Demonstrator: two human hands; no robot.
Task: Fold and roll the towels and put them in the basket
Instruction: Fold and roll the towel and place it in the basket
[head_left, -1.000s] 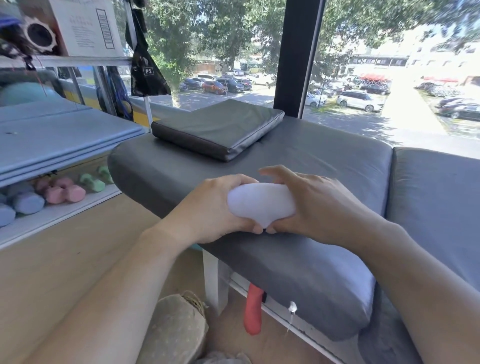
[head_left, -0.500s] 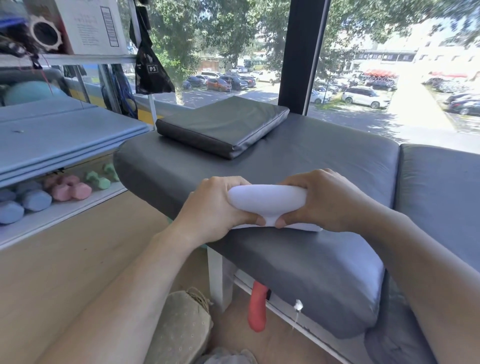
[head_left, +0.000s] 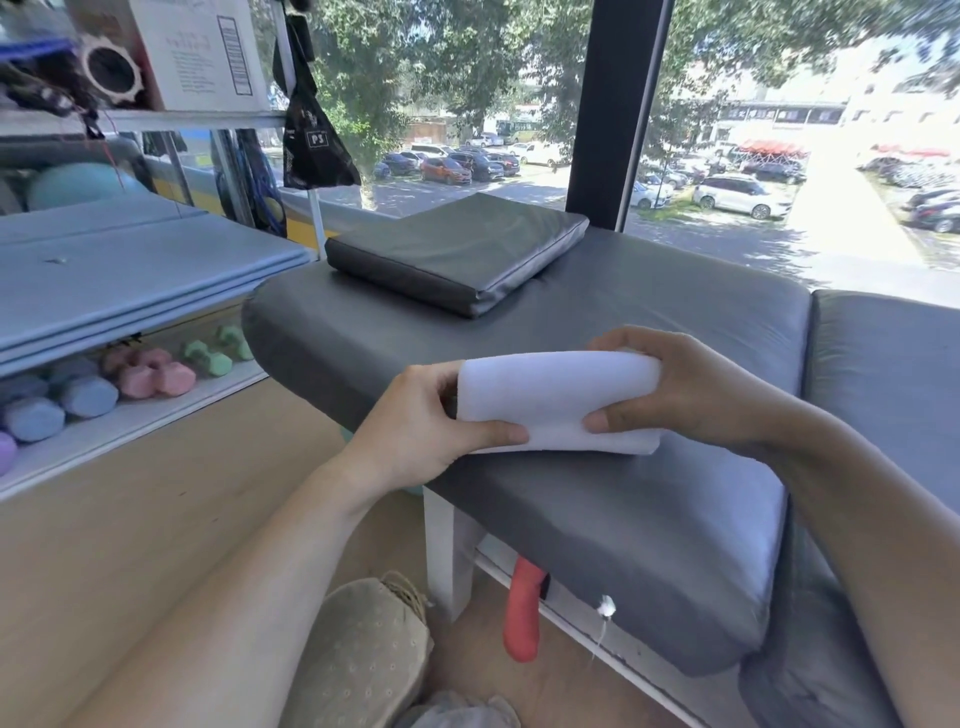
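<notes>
A white towel (head_left: 556, 397), rolled into a thick cylinder, lies across the front part of the grey padded bench (head_left: 649, 519). My left hand (head_left: 415, 436) grips its left end, thumb on the near side and fingers curled behind. My right hand (head_left: 691, 389) grips its right end, thumb pressed on the front and fingers over the top. A flat edge of the towel rests on the bench under the roll. A beige woven basket (head_left: 363, 654) stands on the floor at the bottom, partly hidden by my left arm.
A folded grey cushion (head_left: 457, 254) sits at the back of the bench. A shelf on the left holds blue mats (head_left: 130, 280) and pastel dumbbells (head_left: 150, 371). A red object (head_left: 522, 608) hangs under the bench. A second grey pad (head_left: 893, 395) adjoins on the right.
The towel roll has grown longer and fuller between my hands. Both hands have shifted apart toward its ends, and the roll has moved slightly away from the bench's front edge.
</notes>
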